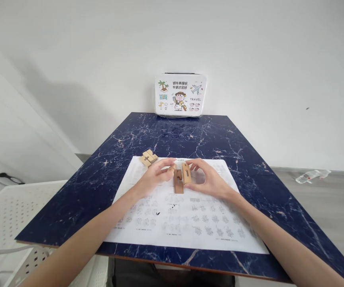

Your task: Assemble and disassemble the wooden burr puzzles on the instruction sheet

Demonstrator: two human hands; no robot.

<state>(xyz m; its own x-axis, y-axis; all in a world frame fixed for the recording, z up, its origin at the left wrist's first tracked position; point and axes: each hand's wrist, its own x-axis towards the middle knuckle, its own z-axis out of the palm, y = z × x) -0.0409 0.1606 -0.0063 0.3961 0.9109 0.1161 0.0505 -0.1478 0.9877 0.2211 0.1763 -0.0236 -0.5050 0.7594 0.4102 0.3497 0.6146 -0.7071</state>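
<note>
Both my hands meet over a white printed sheet (186, 223) on a dark blue marble-look table (189, 135). My left hand (155, 175) pinches the left side of a small cluster of notched wooden puzzle pieces (181, 177). My right hand (209, 179) grips an upright wooden piece of the same cluster with thumb and fingers. One brown piece of the cluster lies flat on the sheet below the fingers. A second small group of joined wooden pieces (148, 158) rests at the sheet's far left corner, just beyond my left hand.
A white box with cartoon travel pictures (180, 95) stands against the wall at the table's far edge. A white perforated surface (13, 207) sits low on the left. A clear plastic bottle (311, 175) lies on the grey floor to the right.
</note>
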